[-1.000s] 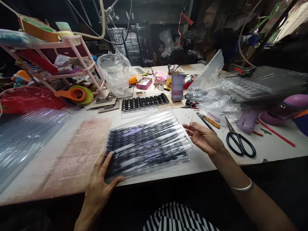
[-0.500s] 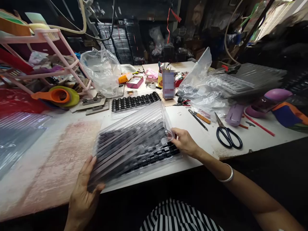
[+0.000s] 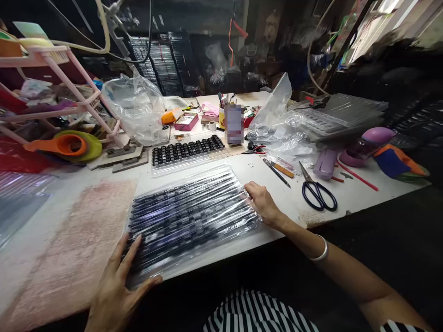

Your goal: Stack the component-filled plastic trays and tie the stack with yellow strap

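Observation:
A clear ridged plastic cover lies over a tray of small black parts in front of me, almost level. My left hand spans the near left corner, its fingers spread along the left edge and its thumb by the front edge. At the right edge, my right hand has its fingers curled around the cover's rim; the fingertips are partly hidden. Behind it, a second clear tray holds rows of black parts uncovered.
Scissors, a black pen, an orange-handled knife and red-handled pliers lie to the right. Crumpled plastic bags and a pink rack stand left. More clear plastic sheets lie at the far left.
The cover has come down from a tilted, skewed position to lie nearly flat and lined up over the tray. Both hands stay at its ends; the left fingers have spread. The view has shifted slightly.

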Demonstrator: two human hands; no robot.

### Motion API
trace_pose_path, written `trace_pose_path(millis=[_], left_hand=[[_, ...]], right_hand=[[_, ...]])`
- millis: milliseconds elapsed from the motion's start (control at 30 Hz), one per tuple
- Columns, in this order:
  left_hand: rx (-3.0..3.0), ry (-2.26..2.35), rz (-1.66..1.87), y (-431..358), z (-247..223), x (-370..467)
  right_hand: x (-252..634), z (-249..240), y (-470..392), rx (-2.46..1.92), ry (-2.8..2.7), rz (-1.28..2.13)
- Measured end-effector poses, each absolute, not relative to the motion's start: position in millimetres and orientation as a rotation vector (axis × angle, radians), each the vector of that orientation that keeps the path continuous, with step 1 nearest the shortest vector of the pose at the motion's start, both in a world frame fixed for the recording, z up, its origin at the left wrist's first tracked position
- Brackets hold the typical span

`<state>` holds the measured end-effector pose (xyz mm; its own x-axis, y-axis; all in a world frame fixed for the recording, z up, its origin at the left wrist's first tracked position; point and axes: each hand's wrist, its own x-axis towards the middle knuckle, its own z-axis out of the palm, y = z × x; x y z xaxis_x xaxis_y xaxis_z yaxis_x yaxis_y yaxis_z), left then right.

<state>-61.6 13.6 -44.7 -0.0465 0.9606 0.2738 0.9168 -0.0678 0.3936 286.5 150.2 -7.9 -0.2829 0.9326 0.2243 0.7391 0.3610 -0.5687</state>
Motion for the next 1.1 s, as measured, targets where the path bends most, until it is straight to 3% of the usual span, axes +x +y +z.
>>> trace_pose_path(millis=[667, 1100], left_hand=[[2.293, 2.015, 0.77, 21, -45, -62], [2.269, 2.045, 0.676, 22, -43, -55]], right_hand=[[317, -25, 137, -1.397, -1.82, 0.846], [319, -7, 137, -1.273, -1.22, 1.685]])
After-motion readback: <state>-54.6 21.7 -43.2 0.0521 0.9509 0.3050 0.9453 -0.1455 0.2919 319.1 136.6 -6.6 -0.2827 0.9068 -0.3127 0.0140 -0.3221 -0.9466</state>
